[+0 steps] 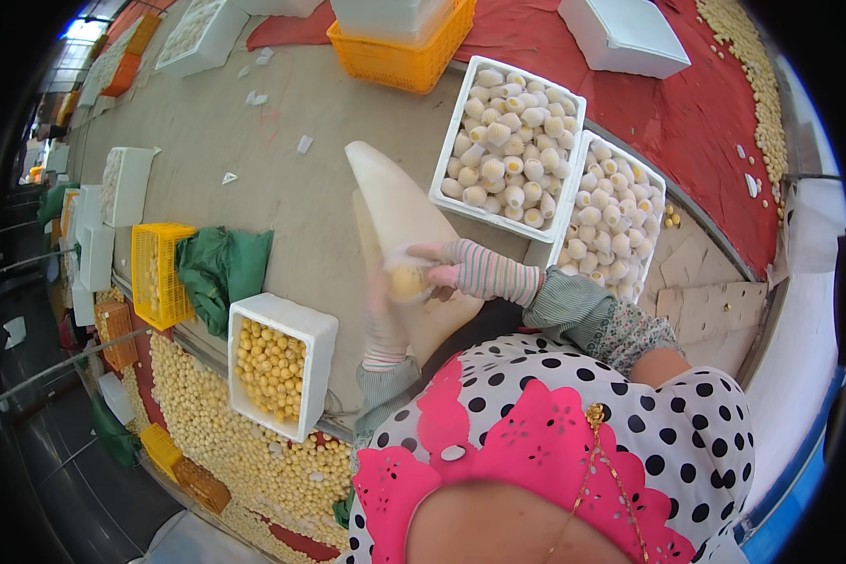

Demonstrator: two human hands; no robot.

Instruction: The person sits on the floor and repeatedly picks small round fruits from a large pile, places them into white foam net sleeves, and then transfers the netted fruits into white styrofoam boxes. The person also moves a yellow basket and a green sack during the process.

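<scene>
A round yellow fruit (407, 282) is between my gloved hands, with blurred white material, possibly a foam net sleeve, around its upper side. My left hand (381, 299), blurred, holds the fruit from the left. From the right, my right hand (458, 268) in a striped glove with bare fingertips has its fingers against the fruit and the white material. Pale, tapering legs (402, 204) stretch out beneath the hands. Right of them, a white foam box (435, 190) is full of fruits in white foam nets, beside a second such box (659, 211).
To the left stands a foam box (317, 352) of bare yellow fruits, near a green cloth or sack (233, 268) and a yellow crate (162, 229). Loose fruits (233, 458) cover the lower left ground. An orange crate (395, 67) holding white boxes and a closed foam box (627, 39) stand ahead.
</scene>
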